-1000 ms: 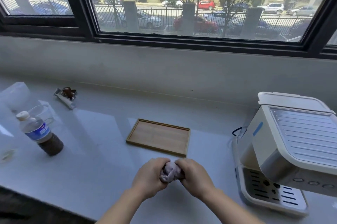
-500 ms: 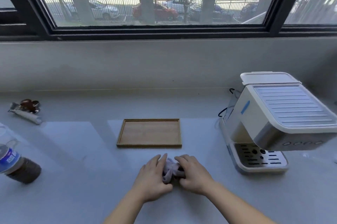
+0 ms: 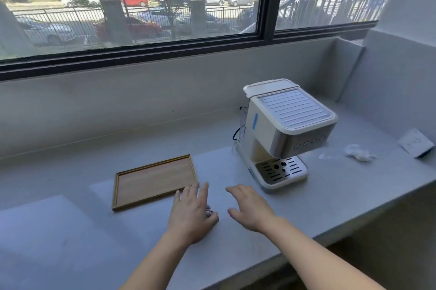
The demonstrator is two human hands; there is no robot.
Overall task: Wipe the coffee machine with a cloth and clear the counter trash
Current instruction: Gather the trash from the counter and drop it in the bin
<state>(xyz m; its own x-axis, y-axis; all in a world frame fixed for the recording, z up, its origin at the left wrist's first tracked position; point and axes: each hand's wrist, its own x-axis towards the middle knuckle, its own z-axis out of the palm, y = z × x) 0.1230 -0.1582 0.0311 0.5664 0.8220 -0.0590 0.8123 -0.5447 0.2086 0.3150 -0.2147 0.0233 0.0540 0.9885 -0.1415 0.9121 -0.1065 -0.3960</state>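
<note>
The white and steel coffee machine (image 3: 287,129) stands on the grey counter (image 3: 70,230), right of centre, with its drip tray toward me. My left hand (image 3: 191,214) lies palm down on the counter over the small pale cloth (image 3: 209,210). Only a bit of the cloth shows by the thumb. My right hand (image 3: 250,207) hovers just right of it with the fingers apart, holding nothing, a short way in front of the machine. A crumpled white piece of trash (image 3: 358,153) lies on the counter to the right of the machine.
An empty wooden tray (image 3: 153,181) sits left of my hands, touching my left fingertips. A white wall socket plate (image 3: 416,146) is at the far right. A wall and a wide window run behind the counter, and the counter's front edge drops off at the lower right.
My right hand has let go of the cloth and moved right, and my left hand has flattened over it. The view has swung right, so the bottle and the small items on the left are out of sight.
</note>
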